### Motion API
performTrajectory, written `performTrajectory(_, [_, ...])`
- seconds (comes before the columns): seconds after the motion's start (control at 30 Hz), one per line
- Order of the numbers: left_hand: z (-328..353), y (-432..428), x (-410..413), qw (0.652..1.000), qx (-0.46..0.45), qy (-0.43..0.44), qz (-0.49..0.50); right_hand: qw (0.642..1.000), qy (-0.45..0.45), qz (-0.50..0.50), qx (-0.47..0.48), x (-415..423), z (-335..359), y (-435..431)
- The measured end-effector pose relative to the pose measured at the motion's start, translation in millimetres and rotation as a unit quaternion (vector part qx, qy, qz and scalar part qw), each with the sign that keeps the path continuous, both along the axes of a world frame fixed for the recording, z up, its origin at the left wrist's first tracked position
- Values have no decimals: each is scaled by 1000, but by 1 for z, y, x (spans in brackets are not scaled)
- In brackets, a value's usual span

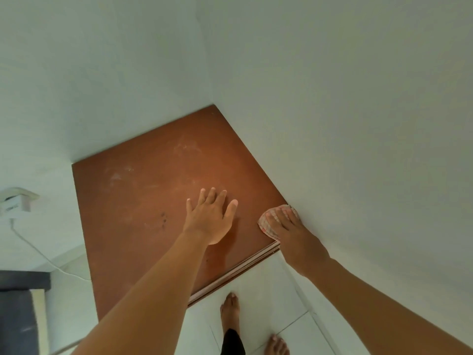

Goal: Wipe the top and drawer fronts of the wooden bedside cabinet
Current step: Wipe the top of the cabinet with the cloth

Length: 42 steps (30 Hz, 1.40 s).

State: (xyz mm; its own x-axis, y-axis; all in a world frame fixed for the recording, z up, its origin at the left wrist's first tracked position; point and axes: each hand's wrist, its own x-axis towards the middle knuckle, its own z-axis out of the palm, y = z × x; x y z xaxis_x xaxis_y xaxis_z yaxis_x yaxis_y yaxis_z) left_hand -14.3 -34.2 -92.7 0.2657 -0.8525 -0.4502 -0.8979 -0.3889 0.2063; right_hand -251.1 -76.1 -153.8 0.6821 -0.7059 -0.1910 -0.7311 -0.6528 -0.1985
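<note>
The wooden bedside cabinet's reddish-brown top (143, 201) fills the middle of the view, set into a corner between two white walls. Pale dusty smears and a few dark specks mark it. My left hand (210, 216) lies flat on the top with fingers spread and straight. My right hand (284, 224) presses a checked pink-and-white cloth (266, 225) onto the top's near right corner, against the right wall, fingers straight over it. The drawer fronts are hidden below the front edge (238, 270).
White walls close the cabinet in at the back and right. A wall socket with a white plug (15, 203) and trailing cable (38, 252) sits at left. A dark mattress edge (18, 316) is at lower left. My bare feet (230, 311) stand on white floor tiles.
</note>
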Motion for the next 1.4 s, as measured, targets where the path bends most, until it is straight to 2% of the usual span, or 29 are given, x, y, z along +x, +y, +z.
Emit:
performTrajectory(0.13, [8,4,5,1000,7,9,9,1000,-6,-23,-11,-14,28,17])
performTrajectory(0.27, [17,-1,25,1000,6,14,26,990,97,-2,102,-14,74,18])
performTrajectory(0.3, [19,-4,33,999,4,12,31,991,77,-9,111,-9,82,15])
performTrajectory(0.4, [23,-16,62,999,-5,8,51,992,-79,-50,87,31,98,-11])
performTrajectory(0.47, [26,-27,86,998,-12,3,63,984,-143,-65,86,72,103,-38])
performTrajectory(0.83, [1,-108,225,993,-54,0,109,979,-180,-23,94,311,81,-178])
performTrajectory(0.97, [-23,-128,264,990,-89,-20,104,984,-145,16,99,362,53,-204])
performTrajectory(1.13, [-55,-114,268,980,-154,-65,108,996,-55,65,7,383,12,-218])
performTrajectory(1.27, [-62,-110,262,979,-162,-52,114,996,-26,75,-34,381,-6,-205])
performTrajectory(1.4, [-62,-108,260,980,-156,-50,111,997,2,68,-31,382,-8,-202])
